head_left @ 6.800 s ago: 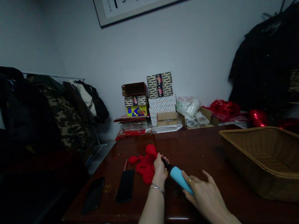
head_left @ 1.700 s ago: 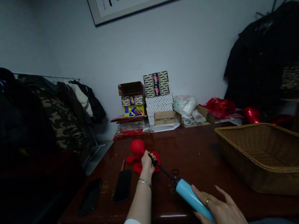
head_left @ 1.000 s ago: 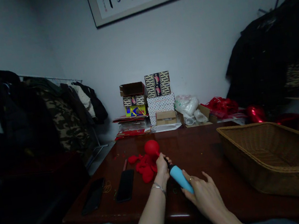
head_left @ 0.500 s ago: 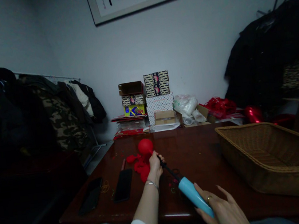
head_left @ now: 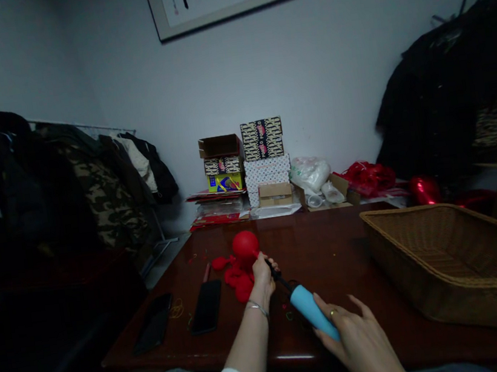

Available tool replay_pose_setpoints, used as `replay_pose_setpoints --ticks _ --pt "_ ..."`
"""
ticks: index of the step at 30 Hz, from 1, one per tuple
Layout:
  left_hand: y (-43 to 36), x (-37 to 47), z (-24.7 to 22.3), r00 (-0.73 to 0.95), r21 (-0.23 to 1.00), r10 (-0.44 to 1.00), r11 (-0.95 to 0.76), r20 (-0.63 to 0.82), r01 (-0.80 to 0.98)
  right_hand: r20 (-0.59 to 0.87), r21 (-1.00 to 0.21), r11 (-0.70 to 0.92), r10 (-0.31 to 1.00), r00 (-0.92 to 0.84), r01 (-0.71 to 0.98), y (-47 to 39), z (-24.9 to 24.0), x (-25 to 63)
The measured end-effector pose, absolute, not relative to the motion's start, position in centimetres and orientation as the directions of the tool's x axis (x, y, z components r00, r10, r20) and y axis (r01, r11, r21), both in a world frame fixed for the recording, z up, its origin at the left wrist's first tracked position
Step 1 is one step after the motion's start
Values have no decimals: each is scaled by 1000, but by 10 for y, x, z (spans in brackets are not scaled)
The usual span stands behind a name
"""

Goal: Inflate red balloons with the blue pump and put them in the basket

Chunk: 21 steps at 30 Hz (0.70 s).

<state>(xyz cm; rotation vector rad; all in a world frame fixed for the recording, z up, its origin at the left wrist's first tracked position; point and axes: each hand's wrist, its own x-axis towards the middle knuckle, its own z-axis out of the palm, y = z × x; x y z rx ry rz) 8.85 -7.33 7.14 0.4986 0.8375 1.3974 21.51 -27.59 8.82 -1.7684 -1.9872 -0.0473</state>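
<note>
My left hand (head_left: pixel 263 271) is closed around the neck of a small, round, partly inflated red balloon (head_left: pixel 245 245) and the black nozzle end of a hand pump. The pump's light blue barrel (head_left: pixel 313 311) slants down toward me, with a short stretch of black rod showing between it and my left hand. At its near end, my right hand (head_left: pixel 357 336) grips the barrel between thumb and fingers, the index finger lifted off. Just left of my left hand, several limp red balloons (head_left: pixel 242 284) lie in a pile on the brown table (head_left: pixel 320 240).
A wicker basket (head_left: pixel 450 293) stands at the right. Two dark phones (head_left: pixel 206 307) lie on the left, with rubber bands (head_left: pixel 177 308) between them and a reddish pen (head_left: pixel 207 272) behind. Stacked boxes (head_left: pixel 268 174), a plastic bag (head_left: pixel 311 173) and shiny red foil (head_left: pixel 369 177) line the back.
My right hand has pushed the blue barrel up and left toward my left hand, so less black rod shows. The red balloon looks slightly larger. My left hand keeps its grip.
</note>
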Motion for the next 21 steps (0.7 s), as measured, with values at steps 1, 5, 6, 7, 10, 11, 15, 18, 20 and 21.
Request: replay_pose_setpoints --ticks 1,5,6,7,10,11,15,18,20,21 --pt "-74 89 70 -39 750 974 146 -223 -646 359 -283 159 932 -49 946 -273 90 212" --pt "-76 92 67 -16 743 967 185 -255 -643 322 -284 140 946 -43 949 -262 96 203" --pt "-77 93 66 -7 741 967 192 -257 -644 315 -283 133 948 -39 950 -260 97 201" --pt "-78 94 66 -1 740 966 197 -258 -643 309 -282 125 950 -33 951 -257 98 200" --pt "-81 97 65 -5 744 965 198 -262 -638 306 -282 111 952 -20 953 -252 98 197" --pt "-82 98 65 -12 745 965 194 -261 -638 307 -282 112 951 -21 953 -252 97 197" --pt "-83 98 66 -25 749 968 179 -252 -638 328 -277 130 944 -34 952 -255 89 200" --pt "-80 94 66 -28 755 974 156 -225 -637 364 -267 158 930 -52 951 -264 80 210" --pt "-75 89 67 -49 761 979 123 -200 -637 388 -258 190 918 -78 947 -272 73 220" --pt "-73 86 68 -58 762 980 108 -188 -639 393 -250 212 914 -101 945 -276 69 226"
